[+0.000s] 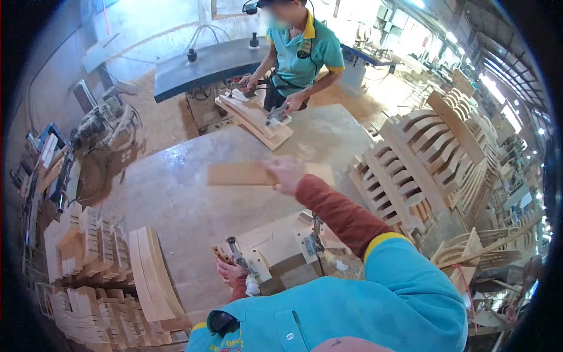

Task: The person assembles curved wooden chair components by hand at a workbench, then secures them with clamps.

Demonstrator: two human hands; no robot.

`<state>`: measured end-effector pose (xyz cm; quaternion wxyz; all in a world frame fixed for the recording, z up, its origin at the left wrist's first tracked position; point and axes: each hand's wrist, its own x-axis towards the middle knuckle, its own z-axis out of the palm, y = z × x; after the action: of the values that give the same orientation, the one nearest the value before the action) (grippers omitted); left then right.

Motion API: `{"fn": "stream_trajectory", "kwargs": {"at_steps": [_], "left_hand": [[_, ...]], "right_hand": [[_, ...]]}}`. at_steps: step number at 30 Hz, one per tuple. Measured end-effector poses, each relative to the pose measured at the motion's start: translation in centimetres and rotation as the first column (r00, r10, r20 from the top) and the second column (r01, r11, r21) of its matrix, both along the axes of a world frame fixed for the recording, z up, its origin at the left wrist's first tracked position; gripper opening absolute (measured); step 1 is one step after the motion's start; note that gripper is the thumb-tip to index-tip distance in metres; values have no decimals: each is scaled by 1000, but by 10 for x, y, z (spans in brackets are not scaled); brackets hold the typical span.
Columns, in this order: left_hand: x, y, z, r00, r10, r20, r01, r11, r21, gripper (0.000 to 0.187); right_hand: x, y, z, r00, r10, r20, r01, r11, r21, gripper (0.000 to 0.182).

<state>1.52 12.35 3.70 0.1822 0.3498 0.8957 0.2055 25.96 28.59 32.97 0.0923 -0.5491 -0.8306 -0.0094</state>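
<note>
A flat wooden board (231,174) lies across the middle of the table (176,205), slightly blurred. My right hand (285,174) is on this board, its fingers curled over the upper edge. Near the table's front edge, my left hand (230,271) is closed at the left end of a wooden jig (275,243), beside a metal toggle clamp (239,255). What its fingers hold there is too small to make out. A second metal clamp (314,237) stands on the jig's right side.
Across the table a co-worker (308,53) handles another clamped wooden jig (255,120). Curved wooden pieces (155,273) lie at the table's left edge, beside stacked parts (88,246). Large stacks of curved wood (410,158) stand at the right. A dark machine table (211,64) is behind.
</note>
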Motion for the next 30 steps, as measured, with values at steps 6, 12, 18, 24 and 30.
{"fn": "stream_trajectory", "kwargs": {"at_steps": [6,12,18,24,30], "left_hand": [[-1,-1,-10,999,9,-31,-8,1000,19,62],[-6,-6,-14,1000,12,-29,-11,1000,17,58],[-32,-13,-21,999,26,45,-31,991,130,56],[-113,38,105,953,220,208,-280,380,882,54],[149,63,315,46,-848,527,272,519,811,54]], "right_hand": [[145,-45,-75,939,-219,-266,193,973,-124,77],[249,-93,-168,722,-683,-109,562,672,-482,96],[231,-109,-98,732,-619,-286,420,739,-526,92],[194,-118,13,714,-275,-644,228,961,-157,85],[90,-116,84,759,7,-652,148,972,183,79]]}}
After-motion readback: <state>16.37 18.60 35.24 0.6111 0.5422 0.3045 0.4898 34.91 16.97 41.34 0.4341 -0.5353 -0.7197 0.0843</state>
